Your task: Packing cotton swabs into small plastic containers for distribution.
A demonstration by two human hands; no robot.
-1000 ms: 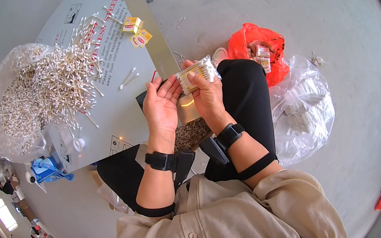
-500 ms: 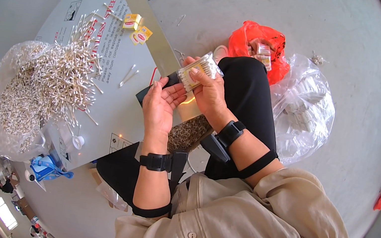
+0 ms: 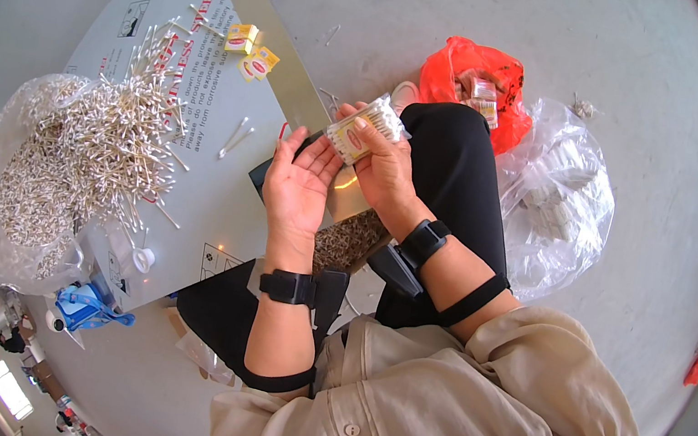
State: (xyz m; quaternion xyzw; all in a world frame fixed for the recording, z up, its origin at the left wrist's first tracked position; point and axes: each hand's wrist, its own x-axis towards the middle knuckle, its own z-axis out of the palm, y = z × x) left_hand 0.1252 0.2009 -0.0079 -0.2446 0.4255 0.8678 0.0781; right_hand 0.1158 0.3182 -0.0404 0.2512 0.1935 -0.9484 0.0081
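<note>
Above my lap, my right hand (image 3: 388,169) grips a small clear packet of cotton swabs (image 3: 365,131), with a yellow and red label on its face. The thumb presses on the front, and the other fingers go behind the packet. Just left of it, my left hand (image 3: 300,180) is open, palm up, its fingertips close to the packet's lower left edge. Whether they touch it I cannot tell. On the table to the left lies a big heap of loose cotton swabs (image 3: 106,154), partly inside a clear plastic bag (image 3: 8,133).
Two yellow label stacks (image 3: 241,38) lie near the edge of the metal table (image 3: 207,185), and a few single swabs (image 3: 237,139) nearby. On the floor are a red plastic bag (image 3: 447,73) with packets and a clear bag (image 3: 582,229) of packets. A blue item (image 3: 85,308) is by the table's near corner.
My left hand has turned its palm further upward and its fingers have spread. The packet in my right hand has tilted slightly, so its label shows more.
</note>
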